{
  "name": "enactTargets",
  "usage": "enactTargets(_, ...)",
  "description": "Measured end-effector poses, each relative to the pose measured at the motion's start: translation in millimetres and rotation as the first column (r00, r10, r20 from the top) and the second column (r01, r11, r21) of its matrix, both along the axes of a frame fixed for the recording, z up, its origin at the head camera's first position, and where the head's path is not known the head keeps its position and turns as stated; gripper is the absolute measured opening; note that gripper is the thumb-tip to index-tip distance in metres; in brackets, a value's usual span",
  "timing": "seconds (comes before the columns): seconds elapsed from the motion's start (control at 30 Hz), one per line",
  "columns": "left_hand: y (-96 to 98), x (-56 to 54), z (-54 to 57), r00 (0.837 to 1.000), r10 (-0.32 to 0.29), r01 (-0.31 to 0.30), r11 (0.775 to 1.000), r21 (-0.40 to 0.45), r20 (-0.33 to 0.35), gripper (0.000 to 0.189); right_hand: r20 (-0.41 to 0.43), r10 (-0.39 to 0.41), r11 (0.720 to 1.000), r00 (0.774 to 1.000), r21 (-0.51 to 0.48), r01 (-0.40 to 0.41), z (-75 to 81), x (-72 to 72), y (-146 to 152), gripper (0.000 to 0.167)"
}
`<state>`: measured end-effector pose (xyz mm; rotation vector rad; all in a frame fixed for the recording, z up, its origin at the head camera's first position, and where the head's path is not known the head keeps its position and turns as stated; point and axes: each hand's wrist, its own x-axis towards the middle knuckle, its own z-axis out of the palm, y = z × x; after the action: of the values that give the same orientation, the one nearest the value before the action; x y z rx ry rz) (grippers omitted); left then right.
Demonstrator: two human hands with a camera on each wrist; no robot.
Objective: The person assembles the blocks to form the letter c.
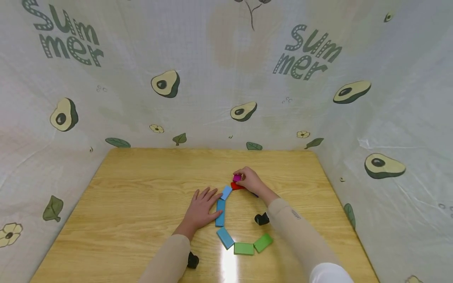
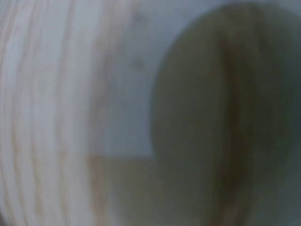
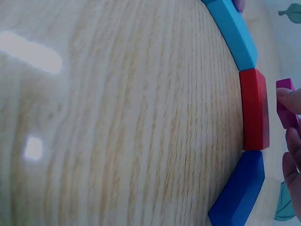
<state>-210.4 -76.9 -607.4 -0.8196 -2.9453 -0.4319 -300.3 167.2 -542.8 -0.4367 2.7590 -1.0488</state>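
Observation:
My right hand [image 1: 249, 181] pinches a small magenta block [image 1: 237, 178] between thumb and fingers at the far side of a curve of blocks. In the right wrist view that magenta block [image 3: 286, 104] is beside the red block [image 3: 255, 109], which touches a dark blue block [image 3: 238, 189] at one end and a light blue block [image 3: 233, 34] at the other. My left hand [image 1: 202, 209] lies with fingers spread, its fingertips at the upper light blue block [image 1: 226, 192] and the middle blue block [image 1: 220, 213]. The left wrist view is blurred and shows no hand.
The curve continues toward me with another blue block [image 1: 225, 238] and two green blocks, one [image 1: 243, 249] at the front and one [image 1: 263, 243] angled to its right. A wooden table [image 1: 141, 177] carries them. Printed cloth walls [image 1: 212, 129] stand behind and at both sides.

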Motion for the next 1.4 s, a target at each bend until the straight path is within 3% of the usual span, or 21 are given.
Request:
enactTargets(0.37, 0.5, 5.7, -1.3, 1.000, 0.004, -0.003, 1.000, 0.016, -0.020, 0.066, -0.013, 0.022, 1.000, 1.000, -0.018, -0.023, 10.4, 38.1, 19.7, 0.034)
enactTargets(0.57, -0.6, 7.2, -1.2, 1.000, 0.006, -0.006, 1.000, 0.001, -0.018, 0.066, -0.012, 0.035, 0.999, 0.999, -0.001, -0.035, 8.8, 60.2, 26.5, 0.032)
enactTargets(0.77, 0.1, 7.0, -0.6, 1.000, 0.007, -0.007, 1.000, 0.002, -0.014, 0.066, -0.021, 0.065, 0.996, 0.998, -0.065, -0.066, 4.8, 80.7, 35.0, 0.033)
enactTargets(1.03, 1.6, 7.4, 1.9, 1.000, -0.007, 0.007, 1.000, 0.006, -0.027, 0.065, -0.062, 0.045, 0.999, 0.997, -0.005, -0.045, 4.5, 108.8, 48.6, 0.031)
enactTargets(1.4, 0.6, 8.2, 3.7, 1.000, 0.000, 0.001, 1.000, 0.015, -0.025, 0.066, -0.067, -0.016, 0.997, 0.998, -0.083, 0.010, 7.0, 143.7, 69.2, 0.031)
